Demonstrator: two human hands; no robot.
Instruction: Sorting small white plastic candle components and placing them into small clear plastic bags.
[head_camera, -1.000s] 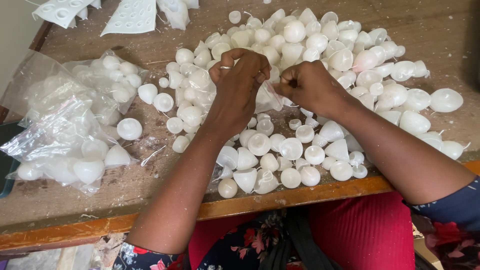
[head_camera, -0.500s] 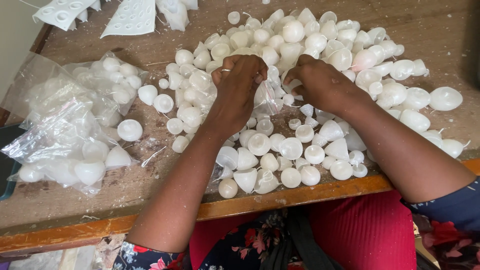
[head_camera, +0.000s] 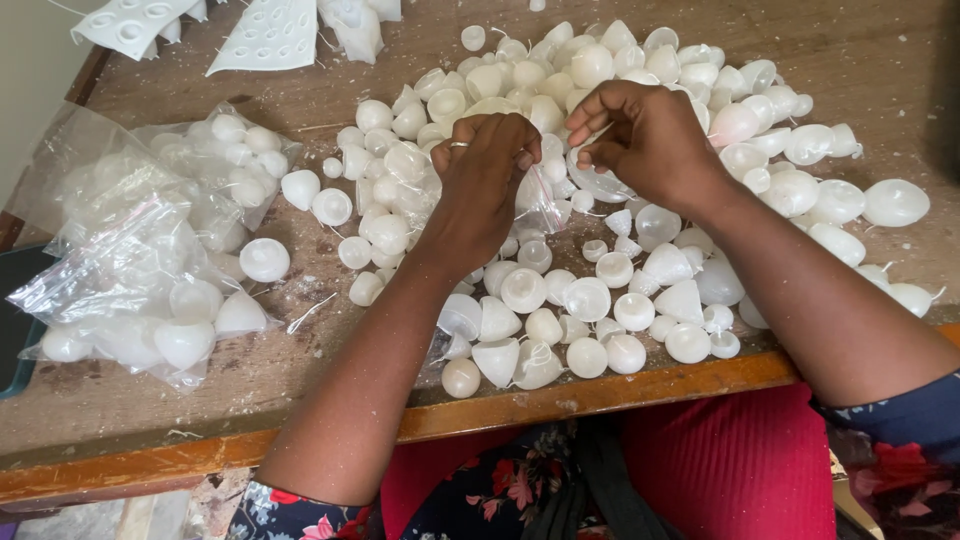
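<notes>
Left hand and right hand fingers pinch small clear plastic bag; filled bags at 9 o'clock (several done), loose white wax domes heaped on the surface remain.

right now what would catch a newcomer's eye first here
The big heap of white dome-shaped candles spread across the wooden table. Mid-table, the left hand and right hand pinch a small clear plastic bag between them. At the left lie filled clear bags of the same pieces.
</notes>
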